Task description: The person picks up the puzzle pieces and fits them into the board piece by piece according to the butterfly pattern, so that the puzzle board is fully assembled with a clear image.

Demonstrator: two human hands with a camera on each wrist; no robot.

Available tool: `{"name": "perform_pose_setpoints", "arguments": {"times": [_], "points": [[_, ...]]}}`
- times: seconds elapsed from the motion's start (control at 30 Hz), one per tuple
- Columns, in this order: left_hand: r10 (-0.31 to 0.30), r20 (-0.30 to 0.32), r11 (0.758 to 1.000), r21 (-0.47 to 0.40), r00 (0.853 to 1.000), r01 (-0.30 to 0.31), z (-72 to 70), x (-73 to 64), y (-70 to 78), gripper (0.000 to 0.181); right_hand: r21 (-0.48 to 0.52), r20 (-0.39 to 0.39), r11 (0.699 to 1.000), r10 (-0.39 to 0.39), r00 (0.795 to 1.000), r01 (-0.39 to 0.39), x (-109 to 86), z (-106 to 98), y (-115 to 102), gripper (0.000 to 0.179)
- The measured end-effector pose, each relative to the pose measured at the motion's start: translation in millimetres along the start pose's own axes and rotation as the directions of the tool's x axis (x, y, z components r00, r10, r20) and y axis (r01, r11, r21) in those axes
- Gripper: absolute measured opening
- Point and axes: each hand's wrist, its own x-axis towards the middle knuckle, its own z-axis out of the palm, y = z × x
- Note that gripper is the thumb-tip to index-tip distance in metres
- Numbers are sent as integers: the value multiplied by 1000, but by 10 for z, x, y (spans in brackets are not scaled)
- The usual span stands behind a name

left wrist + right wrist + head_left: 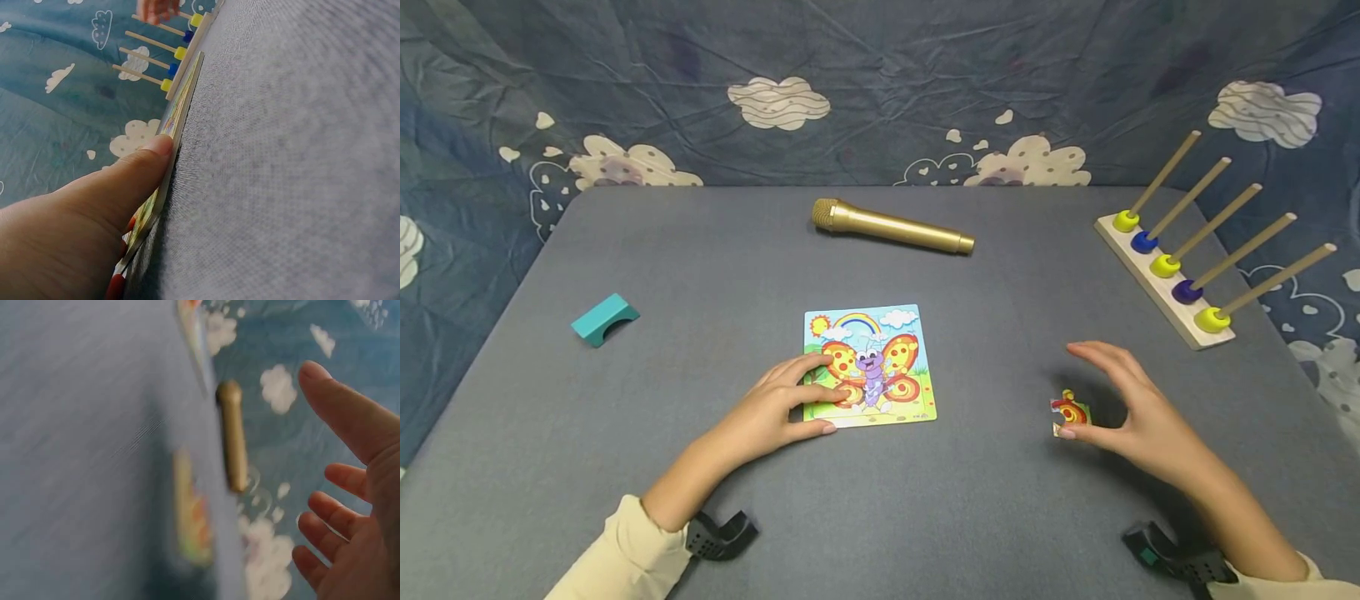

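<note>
A square butterfly jigsaw puzzle (872,367) lies flat on the grey table. My left hand (775,400) rests at its left side, with the fingers spread over the picture and the thumb by the near edge. In the left wrist view that thumb (128,181) touches the edge of the thin board. A loose jigsaw piece (1071,412), red, yellow and green, lies to the right. Over it hovers my right hand (1138,421), its thumb and fingers wide apart. The right wrist view has the piece (192,519) blurred and separate from the hand.
Beyond the puzzle lies a gold microphone (891,229). A teal arch block (606,319) sits on the left. At the right edge stands a wooden peg stand (1165,287) whose slanting pegs carry yellow and blue beads. A patterned dark cloth (880,100) hangs behind the table.
</note>
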Motion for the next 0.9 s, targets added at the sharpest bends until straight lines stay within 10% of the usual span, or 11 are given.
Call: {"name": "perform_pose_setpoints", "arguments": {"times": [0.43, 0.9], "points": [[19, -6, 1000, 3, 1000, -19, -6, 4, 1, 35, -105, 148, 992, 85, 985, -70, -165, 61, 376, 79], [21, -6, 1000, 9, 1000, -21, -8, 2, 3, 34, -224, 81, 975, 3, 997, 15, -75, 118, 268, 56]]}}
